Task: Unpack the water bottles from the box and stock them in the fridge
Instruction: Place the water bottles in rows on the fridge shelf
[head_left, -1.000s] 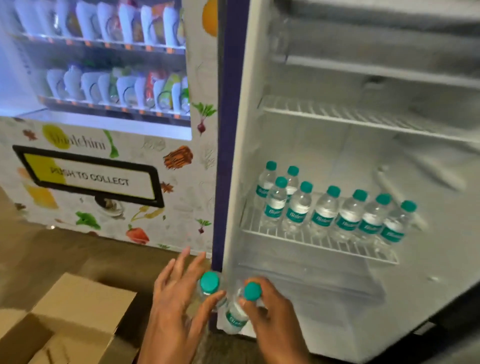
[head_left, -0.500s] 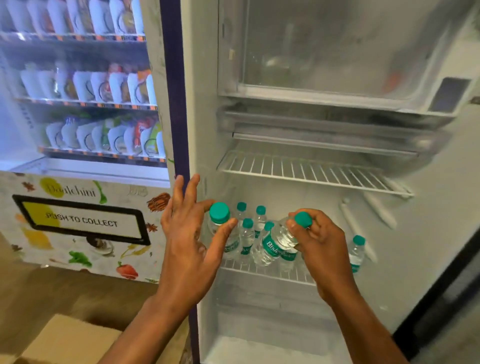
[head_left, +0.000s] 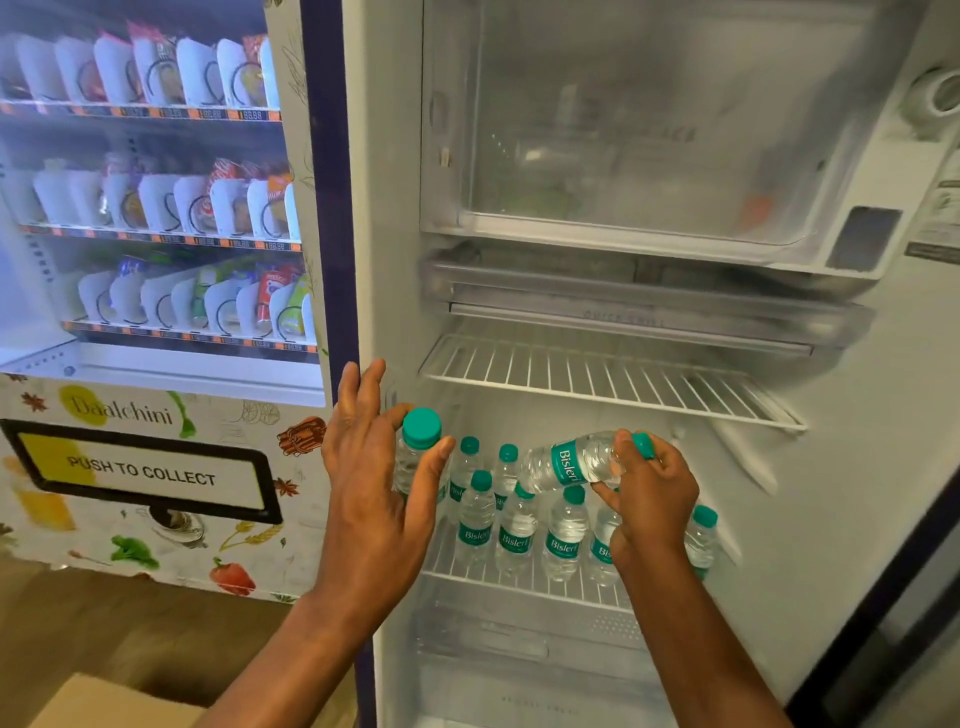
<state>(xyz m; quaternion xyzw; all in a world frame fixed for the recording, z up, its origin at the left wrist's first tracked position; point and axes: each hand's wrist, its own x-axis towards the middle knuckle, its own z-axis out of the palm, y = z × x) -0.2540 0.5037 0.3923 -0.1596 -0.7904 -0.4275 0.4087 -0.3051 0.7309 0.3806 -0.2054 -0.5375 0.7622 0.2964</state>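
- Bottles with teal caps, the stocked bottles (head_left: 519, 535), are standing upright in a cluster on the lower wire shelf (head_left: 441, 558) of the open fridge (head_left: 857, 467), some of them sitting behind the person's hands.
- Left hand (head_left: 374, 483) is holding an upright bottle (head_left: 415, 452) at the left edge of the fridge opening, just left of the cluster. The thumb is pressing one side of it, and the fingers (head_left: 363, 384) are reaching up past its cap, nearly straight.
- Right hand (head_left: 649, 499) is gripping a tilted bottle (head_left: 571, 465) at its cap end, with the fingers (head_left: 626, 449) curling round the neck. This bottle is lying almost level above the cluster, its base pointing left.
- Upper wire shelf (head_left: 597, 379) is sitting above both hands, under a clear tray and the frosted freezer flap (head_left: 623, 130).
- Vending machine (head_left: 156, 312) is standing just left of the fridge, showing lit rows of packets and a panel reading "PUSH TO COLLECT".
- Cardboard box (head_left: 104, 701) is showing only a corner at the bottom left, on the wooden floor (head_left: 130, 623).
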